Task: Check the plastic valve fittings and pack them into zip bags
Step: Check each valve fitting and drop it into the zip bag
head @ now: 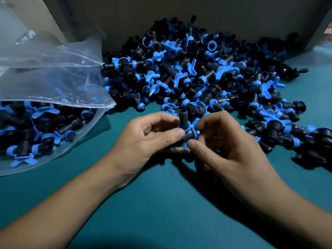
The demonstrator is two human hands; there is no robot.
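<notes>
Nearest the camera, two bare forearms over the teal table (pixel 161 203), converging on a single valve fitting (pixel 183 126) held up just above the surface, between both hands. Left hand (pixel 147 141) curled, thumb tip pressed against the grey body from the left, fingers wrapped behind it; a thin ring on one finger. Right hand (pixel 231 150) likewise curled, thumb and forefinger pinching the blue wing handle and lower end from the right. Barbed dark tube end pointing up and slightly away, so long axis near upright, blue handle crosswise at mid-height. Probably mid-inspection, perhaps testing the handle's turn; not yet packed. Off to the left and a little farther, the clear zip bag (pixel 53 83) lying on its side, mouth facing right toward the hands, already holding many fittings. Bag opening nearer the left hand, so likely a leftward carry for that hand, with the fitting laid over from upright to slip in. Beyond, the loose pile of fittings (pixel 206 72) spread across the table up to the dark back panel (pixel 197 11), its near edge just behind the hands.
</notes>
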